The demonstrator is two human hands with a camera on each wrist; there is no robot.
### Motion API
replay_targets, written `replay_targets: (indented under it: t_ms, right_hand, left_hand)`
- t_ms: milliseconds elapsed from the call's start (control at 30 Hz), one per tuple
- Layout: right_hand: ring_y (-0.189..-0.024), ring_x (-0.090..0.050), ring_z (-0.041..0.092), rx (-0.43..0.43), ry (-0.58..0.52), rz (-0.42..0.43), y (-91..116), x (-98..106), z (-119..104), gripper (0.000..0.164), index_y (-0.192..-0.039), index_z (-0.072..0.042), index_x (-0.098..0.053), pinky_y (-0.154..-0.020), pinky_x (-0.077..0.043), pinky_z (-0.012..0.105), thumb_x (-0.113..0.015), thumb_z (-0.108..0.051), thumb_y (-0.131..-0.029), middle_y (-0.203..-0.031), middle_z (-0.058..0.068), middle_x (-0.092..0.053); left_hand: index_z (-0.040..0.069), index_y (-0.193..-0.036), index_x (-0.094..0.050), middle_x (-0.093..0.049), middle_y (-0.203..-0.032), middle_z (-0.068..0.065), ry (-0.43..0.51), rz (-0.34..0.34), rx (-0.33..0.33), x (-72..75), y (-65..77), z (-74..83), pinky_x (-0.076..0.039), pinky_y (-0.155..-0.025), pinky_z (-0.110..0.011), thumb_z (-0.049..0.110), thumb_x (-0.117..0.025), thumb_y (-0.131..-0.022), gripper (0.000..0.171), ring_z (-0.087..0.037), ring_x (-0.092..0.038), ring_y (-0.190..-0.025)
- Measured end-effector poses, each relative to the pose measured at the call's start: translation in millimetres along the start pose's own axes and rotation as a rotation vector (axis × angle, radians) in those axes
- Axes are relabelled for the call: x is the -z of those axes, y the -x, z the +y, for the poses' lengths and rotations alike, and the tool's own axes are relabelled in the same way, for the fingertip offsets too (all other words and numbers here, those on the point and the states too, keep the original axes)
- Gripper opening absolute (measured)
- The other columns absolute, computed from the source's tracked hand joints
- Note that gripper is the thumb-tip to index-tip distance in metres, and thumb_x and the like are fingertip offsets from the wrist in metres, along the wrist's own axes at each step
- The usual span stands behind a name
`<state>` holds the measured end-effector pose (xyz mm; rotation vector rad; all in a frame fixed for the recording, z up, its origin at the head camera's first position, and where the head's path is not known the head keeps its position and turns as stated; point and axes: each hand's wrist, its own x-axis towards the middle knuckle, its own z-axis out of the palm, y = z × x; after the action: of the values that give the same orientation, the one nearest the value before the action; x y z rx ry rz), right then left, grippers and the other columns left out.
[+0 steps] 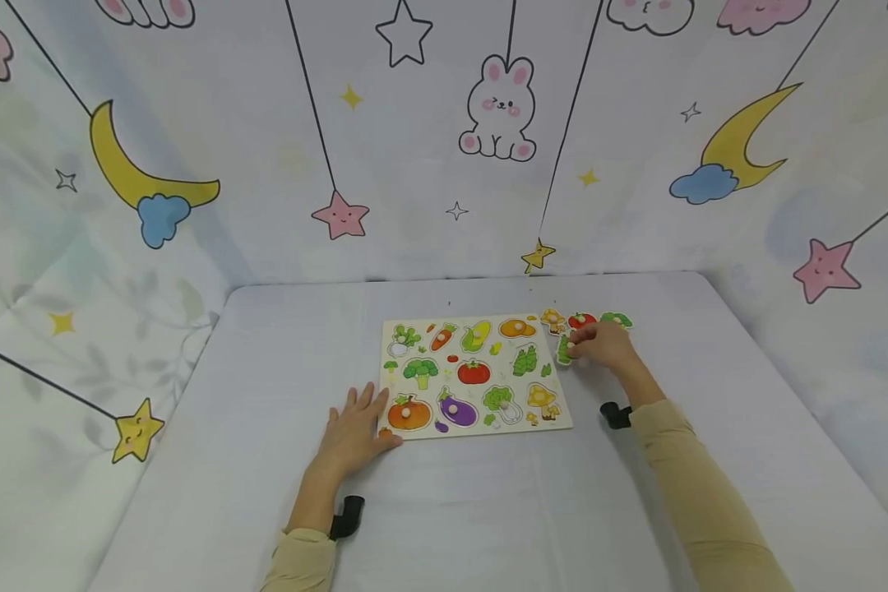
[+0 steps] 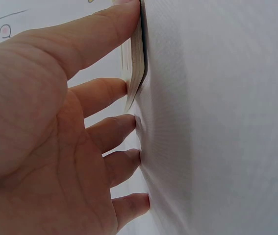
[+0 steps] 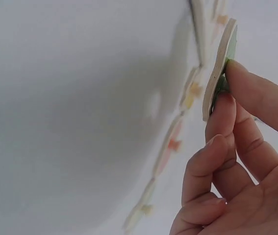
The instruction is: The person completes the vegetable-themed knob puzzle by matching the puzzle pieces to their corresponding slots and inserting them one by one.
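White tablecloth (image 1: 481,518) bears a puzzle board (image 1: 501,370); two o'clock, right hand (image 1: 603,344) pinches green piece (image 1: 563,352), droppable if fingers slacken; left hand (image 1: 349,436) spread, eight o'clock.

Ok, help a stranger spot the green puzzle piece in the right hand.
Find the vegetable puzzle board on the white table. Just past its right edge, the right hand pinches the green puzzle piece. Only it is held; the mushroom, tomato and other green piece lie loose.
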<state>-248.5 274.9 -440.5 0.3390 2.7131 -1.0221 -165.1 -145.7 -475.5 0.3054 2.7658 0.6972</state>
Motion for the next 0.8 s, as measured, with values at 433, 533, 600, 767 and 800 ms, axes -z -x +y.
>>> replay_targets:
  t_ms: [433,533,600,767,800]
  right_hand:
    - [-0.084,-0.053,0.024,0.099,0.011,-0.032,-1,-39,-34,0.019,-0.094,-0.004,-0.07,-0.068,-0.043,0.029,-0.077,-0.017,-0.081,-0.09,0.009,-0.064]
    - [-0.081,-0.054,0.023,0.081,0.03,-0.04,-2,-47,-36,0.017,-0.092,-0.006,-0.071,-0.067,-0.044,0.029,-0.077,-0.018,-0.081,-0.089,0.008,-0.066]
    - [-0.08,-0.055,0.022,0.079,0.048,-0.043,-1,-50,-37,0.017,-0.091,-0.006,-0.072,-0.067,-0.044,0.029,-0.077,-0.018,-0.081,-0.088,0.008,-0.068]
    - [-0.081,-0.055,0.022,0.062,0.086,-0.044,0,-54,-39,0.016,-0.091,-0.007,-0.072,-0.068,-0.044,0.029,-0.076,-0.02,-0.082,-0.088,0.007,-0.068]
    - [-0.081,-0.055,0.022,0.062,0.093,-0.044,0,-54,-40,0.016,-0.091,-0.006,-0.072,-0.068,-0.044,0.029,-0.076,-0.02,-0.082,-0.088,0.007,-0.068]
  left_hand:
    - [0.009,-0.15,-0.038,-0.024,-0.16,-0.019,0.0,0.003,-0.002,-2.8,-0.5,-0.9,-0.013,-0.113,-0.072,0.039,-0.074,-0.084,0.081,-0.046,-0.014,-0.148]
    - [0.009,-0.15,-0.038,-0.024,-0.16,-0.019,0.002,0.005,-0.003,-3.6,-0.7,-1.0,-0.013,-0.112,-0.072,0.039,-0.074,-0.084,0.081,-0.046,-0.014,-0.148]
    - [0.009,-0.15,-0.038,-0.024,-0.16,-0.019,0.002,0.006,-0.003,-3.9,-0.8,-1.0,-0.013,-0.112,-0.072,0.039,-0.074,-0.084,0.082,-0.046,-0.014,-0.148]
    - [0.009,-0.151,-0.038,-0.024,-0.16,-0.019,-0.001,0.011,-0.004,-4.0,-1.4,-1.6,-0.013,-0.112,-0.072,0.04,-0.074,-0.084,0.082,-0.046,-0.014,-0.148]
    - [0.009,-0.151,-0.038,-0.024,-0.16,-0.019,-0.002,0.012,-0.004,-3.9,-1.6,-1.9,-0.013,-0.112,-0.072,0.04,-0.074,-0.084,0.082,-0.046,-0.014,-0.148]
